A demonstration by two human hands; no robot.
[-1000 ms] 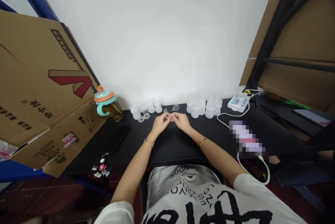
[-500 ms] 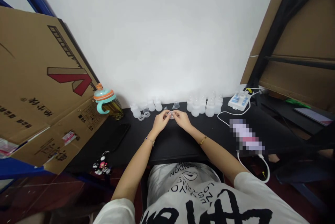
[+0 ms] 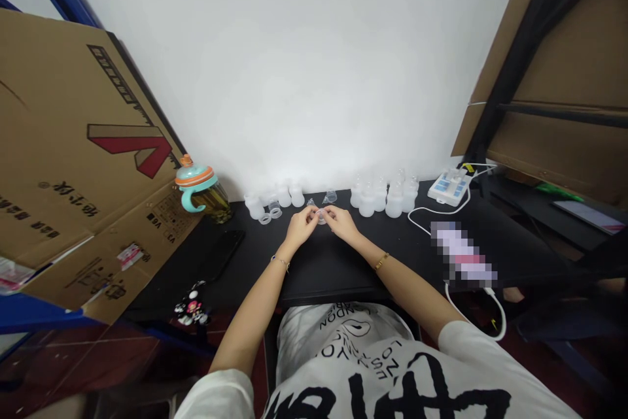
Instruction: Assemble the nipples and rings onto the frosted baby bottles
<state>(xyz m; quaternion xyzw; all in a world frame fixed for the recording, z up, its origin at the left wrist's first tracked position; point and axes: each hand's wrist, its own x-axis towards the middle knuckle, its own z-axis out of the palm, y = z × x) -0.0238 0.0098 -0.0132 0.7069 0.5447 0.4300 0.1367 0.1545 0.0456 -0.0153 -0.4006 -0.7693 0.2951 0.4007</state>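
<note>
Between the fingertips of both hands is a small clear bottle ring (image 3: 322, 215), mostly covered by the fingers. My left hand (image 3: 301, 225) pinches its left side, and my right hand (image 3: 342, 223) pinches its right side. Just behind them lie clear teats (image 3: 311, 202), and a clear cup-like piece (image 3: 331, 196) stands a little farther back. To the left are loose clear rings (image 3: 265, 218) beside several frosted baby bottles (image 3: 297, 195). More frosted bottles with clear tops (image 3: 394, 202) stand in a group to the right.
A turquoise-handled jug (image 3: 199, 190) and dark phone (image 3: 226, 254) with a charm (image 3: 192, 308) are at left, beside a cardboard box (image 3: 73, 164). At right lie a power strip (image 3: 448, 187), white cable and blurred-out phone (image 3: 462, 252). The wall backs the black table (image 3: 324, 275).
Both hands stay in place, still pinching the ring, with only tiny finger shifts. The camera view has moved very slightly; nothing else has visibly changed.
</note>
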